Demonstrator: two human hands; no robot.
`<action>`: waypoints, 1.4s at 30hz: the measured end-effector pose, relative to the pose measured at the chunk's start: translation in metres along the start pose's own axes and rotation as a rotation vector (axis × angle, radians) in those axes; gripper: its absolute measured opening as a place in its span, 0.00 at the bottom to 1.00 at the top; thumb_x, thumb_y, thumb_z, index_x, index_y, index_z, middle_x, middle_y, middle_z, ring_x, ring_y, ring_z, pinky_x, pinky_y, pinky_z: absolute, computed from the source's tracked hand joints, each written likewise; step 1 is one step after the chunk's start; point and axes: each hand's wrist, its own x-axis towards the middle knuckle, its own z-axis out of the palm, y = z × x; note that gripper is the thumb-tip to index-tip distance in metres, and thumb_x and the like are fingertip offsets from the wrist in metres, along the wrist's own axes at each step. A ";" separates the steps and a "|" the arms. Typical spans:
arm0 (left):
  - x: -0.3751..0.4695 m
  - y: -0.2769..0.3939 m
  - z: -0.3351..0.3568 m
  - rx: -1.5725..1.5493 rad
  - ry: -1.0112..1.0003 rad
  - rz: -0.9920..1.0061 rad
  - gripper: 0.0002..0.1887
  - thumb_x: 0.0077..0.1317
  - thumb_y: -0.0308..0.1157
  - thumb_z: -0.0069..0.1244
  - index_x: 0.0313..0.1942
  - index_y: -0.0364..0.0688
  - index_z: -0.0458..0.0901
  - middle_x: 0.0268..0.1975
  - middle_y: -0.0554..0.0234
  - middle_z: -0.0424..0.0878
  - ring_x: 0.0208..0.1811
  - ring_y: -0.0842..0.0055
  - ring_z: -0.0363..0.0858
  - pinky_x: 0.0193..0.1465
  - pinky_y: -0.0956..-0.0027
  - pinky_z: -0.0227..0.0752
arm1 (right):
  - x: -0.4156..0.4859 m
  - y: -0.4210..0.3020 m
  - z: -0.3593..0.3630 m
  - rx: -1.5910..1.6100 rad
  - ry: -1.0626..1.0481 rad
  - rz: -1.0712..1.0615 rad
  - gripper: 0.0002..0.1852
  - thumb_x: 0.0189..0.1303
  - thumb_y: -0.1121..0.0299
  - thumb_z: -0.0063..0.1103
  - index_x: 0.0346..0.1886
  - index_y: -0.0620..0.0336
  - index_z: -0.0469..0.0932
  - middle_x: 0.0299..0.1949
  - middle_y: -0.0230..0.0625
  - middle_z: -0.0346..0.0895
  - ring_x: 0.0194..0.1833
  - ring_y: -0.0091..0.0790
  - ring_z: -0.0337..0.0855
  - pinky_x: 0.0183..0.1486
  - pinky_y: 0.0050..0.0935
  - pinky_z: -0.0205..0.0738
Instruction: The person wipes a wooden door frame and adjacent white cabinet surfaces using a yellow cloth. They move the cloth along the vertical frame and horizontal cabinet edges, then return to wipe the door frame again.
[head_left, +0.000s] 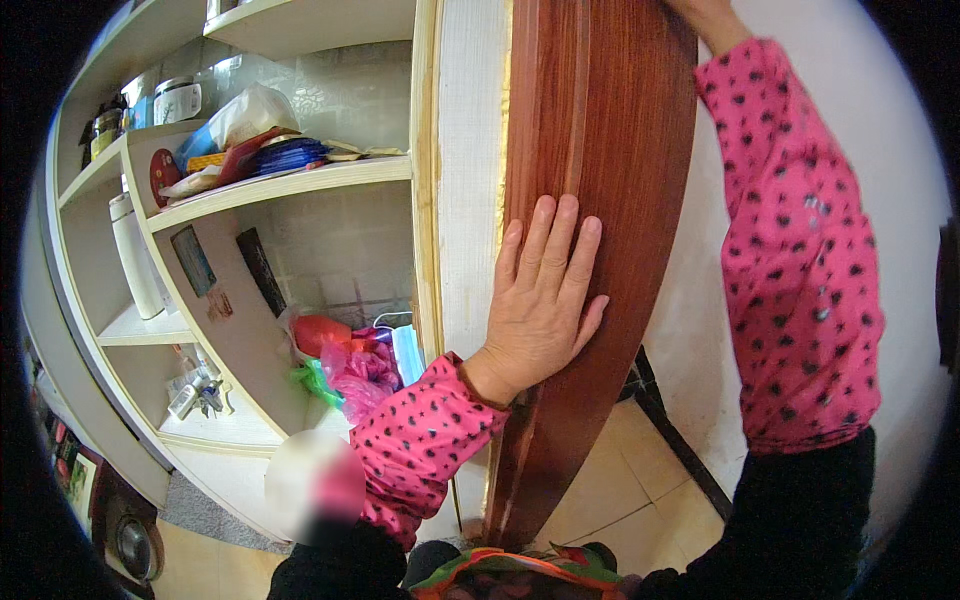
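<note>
My left hand (541, 300) lies flat, back of the hand up and fingers spread, against a reddish-brown wooden panel (630, 150) that looks like a door or its frame. Nothing is held in it. A pink sleeve cover with dark hearts (427, 450) reaches its wrist. My right hand (705, 16) is raised at the top edge beside the panel's upper part; its fingers are cut off by the picture's edge, so what it touches is hidden. Left of the panel runs a pale upright board (472, 150) with a yellowish strip along the joint.
White shelving (300, 184) at the left holds jars, packets, a white flask (136, 255) and crumpled plastic bags (360, 371) with a blue face mask (407, 352). A white wall (690, 300) stands right of the panel, above floor tiles (630, 480). A round pan-like object (136, 547) is at lower left.
</note>
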 end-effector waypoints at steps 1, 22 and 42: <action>-0.001 0.000 -0.001 0.006 -0.005 -0.005 0.50 0.61 0.41 0.65 0.79 0.37 0.58 0.82 0.38 0.50 0.85 0.46 0.46 0.84 0.44 0.38 | 0.006 0.004 0.001 0.027 0.006 -0.031 0.25 0.69 0.76 0.50 0.69 0.68 0.71 0.66 0.58 0.73 0.67 0.61 0.72 0.71 0.51 0.65; 0.000 -0.005 0.007 0.139 0.023 0.021 0.51 0.60 0.36 0.64 0.80 0.36 0.54 0.82 0.36 0.49 0.84 0.43 0.45 0.83 0.43 0.37 | -0.340 -0.071 -0.116 0.621 -0.164 0.337 0.32 0.66 0.83 0.52 0.76 0.70 0.63 0.75 0.54 0.63 0.77 0.56 0.63 0.78 0.48 0.60; 0.002 -0.004 0.013 0.232 0.034 0.084 0.51 0.61 0.41 0.64 0.80 0.36 0.54 0.82 0.34 0.49 0.84 0.41 0.46 0.82 0.39 0.39 | -0.315 -0.041 -0.063 1.452 0.028 0.932 0.18 0.81 0.58 0.52 0.50 0.66 0.79 0.39 0.26 0.77 0.40 0.21 0.71 0.43 0.28 0.71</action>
